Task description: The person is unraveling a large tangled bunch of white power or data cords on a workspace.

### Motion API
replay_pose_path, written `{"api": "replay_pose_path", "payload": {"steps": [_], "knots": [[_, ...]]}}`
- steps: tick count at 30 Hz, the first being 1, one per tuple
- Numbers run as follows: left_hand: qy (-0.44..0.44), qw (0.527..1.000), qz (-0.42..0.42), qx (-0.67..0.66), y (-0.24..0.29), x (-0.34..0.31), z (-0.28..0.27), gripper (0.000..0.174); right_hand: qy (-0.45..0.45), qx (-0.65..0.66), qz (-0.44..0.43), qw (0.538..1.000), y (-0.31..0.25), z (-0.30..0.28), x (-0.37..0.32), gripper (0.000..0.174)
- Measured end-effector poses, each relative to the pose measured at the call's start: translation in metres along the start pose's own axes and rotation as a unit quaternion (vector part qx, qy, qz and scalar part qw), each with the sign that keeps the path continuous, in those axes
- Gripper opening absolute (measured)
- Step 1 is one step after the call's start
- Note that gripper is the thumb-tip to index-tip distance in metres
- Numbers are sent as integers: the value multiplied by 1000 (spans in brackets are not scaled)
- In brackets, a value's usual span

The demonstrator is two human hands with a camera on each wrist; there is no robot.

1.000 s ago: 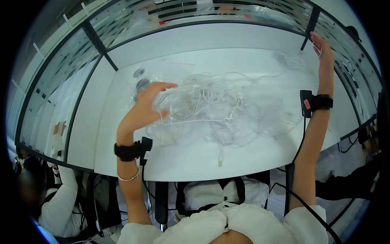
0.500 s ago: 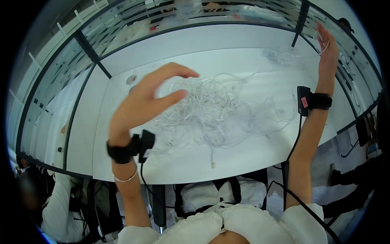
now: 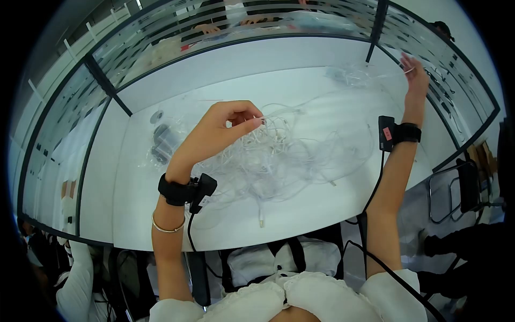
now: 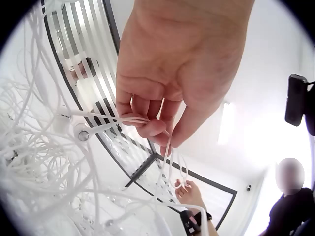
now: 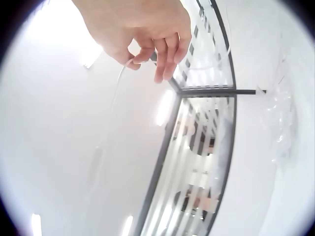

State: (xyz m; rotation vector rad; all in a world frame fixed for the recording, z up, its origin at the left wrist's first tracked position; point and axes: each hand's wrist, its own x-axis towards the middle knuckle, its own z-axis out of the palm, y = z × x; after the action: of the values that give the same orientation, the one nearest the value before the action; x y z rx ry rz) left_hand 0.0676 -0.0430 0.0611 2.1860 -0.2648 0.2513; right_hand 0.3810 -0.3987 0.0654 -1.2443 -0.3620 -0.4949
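Note:
A tangle of thin white cables (image 3: pixel 271 142) lies on the white table, with metal-tipped plugs among the loops. Over its far left part, my left hand (image 3: pixel 212 131) pinches white strands between thumb and fingers. In the left wrist view, these strands (image 4: pixel 168 147) hang from the fingertips, and others run off toward the heap. Raised at the far right, near the glass partition, my right hand (image 3: pixel 417 79) pinches one thin white cable (image 5: pixel 118 81) between thumb and index finger. Its other fingers are loosely extended in the right wrist view.
Clear plastic bags (image 3: pixel 348 76) lie at the back right of the table. Plastic-wrapped items (image 3: pixel 163 142) and a round grey disc (image 3: pixel 156 116) are at the left. Low white panels topped by striped glass (image 3: pixel 225 24) surround the table. Black wires (image 3: pixel 375 182) run from both wrist cameras.
My left hand first moved up over the tangle; its spread thumb and fingers have now closed on strands. My right hand rose, then came down slightly, still holding its cable.

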Motion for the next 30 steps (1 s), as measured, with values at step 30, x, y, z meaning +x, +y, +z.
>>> {"api": "replay_pose_path", "payload": {"steps": [30], "knots": [[80,995,-26,-47,19,-26,-45,14,-314,-401,-48,859,16,56,-21,39]]}}
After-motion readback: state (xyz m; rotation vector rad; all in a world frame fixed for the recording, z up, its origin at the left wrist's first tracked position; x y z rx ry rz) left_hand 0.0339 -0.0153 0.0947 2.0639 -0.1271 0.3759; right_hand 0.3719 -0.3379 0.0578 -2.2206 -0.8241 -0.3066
